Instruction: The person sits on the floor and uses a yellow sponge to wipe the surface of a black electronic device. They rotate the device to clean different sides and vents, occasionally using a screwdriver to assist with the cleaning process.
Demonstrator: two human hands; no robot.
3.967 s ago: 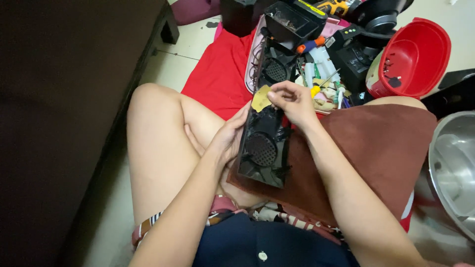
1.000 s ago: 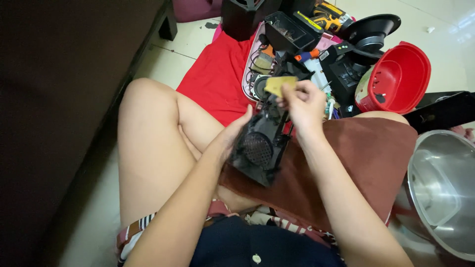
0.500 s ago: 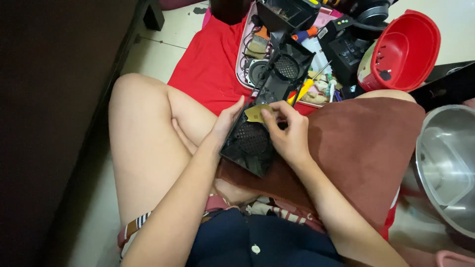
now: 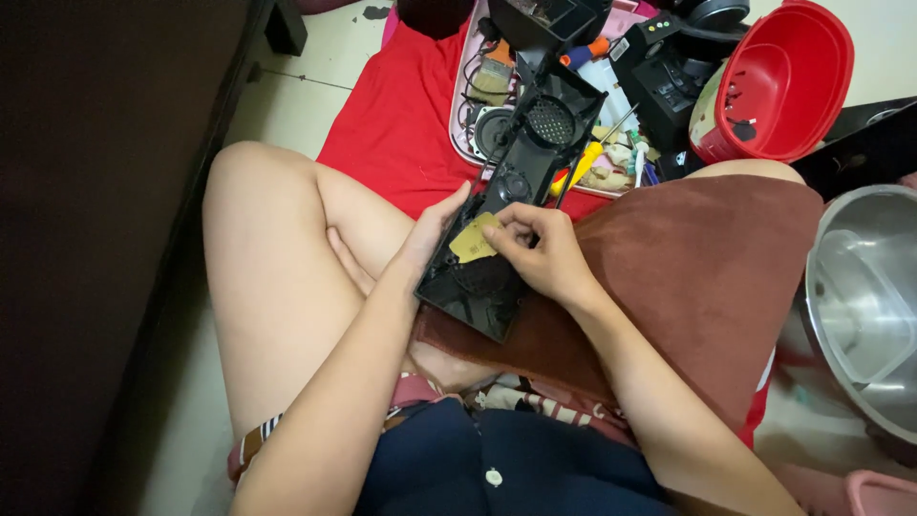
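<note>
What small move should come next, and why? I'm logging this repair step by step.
Probably press the small tan board down flat inside the black plastic housing. The right hand pinches the board at its edge, tilted over the housing's inner face, while the left hand steadies the housing's side on the brown cloth. Whether it is already seated is unclear.

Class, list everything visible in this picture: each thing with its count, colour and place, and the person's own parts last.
Plastic casing: one, black, long with round grilles, across the lap.
Small board: one, tan, on the casing.
Cloth: one, brown, over the right thigh.
Cloth: one, red, on the floor.
Tray: one, pink, holding parts and tools, top centre.
Tub: one, red, top right.
Bowl: one, steel, right edge.
Left hand: steadies the casing's edge.
Right hand: fingers pinch the board.
</note>
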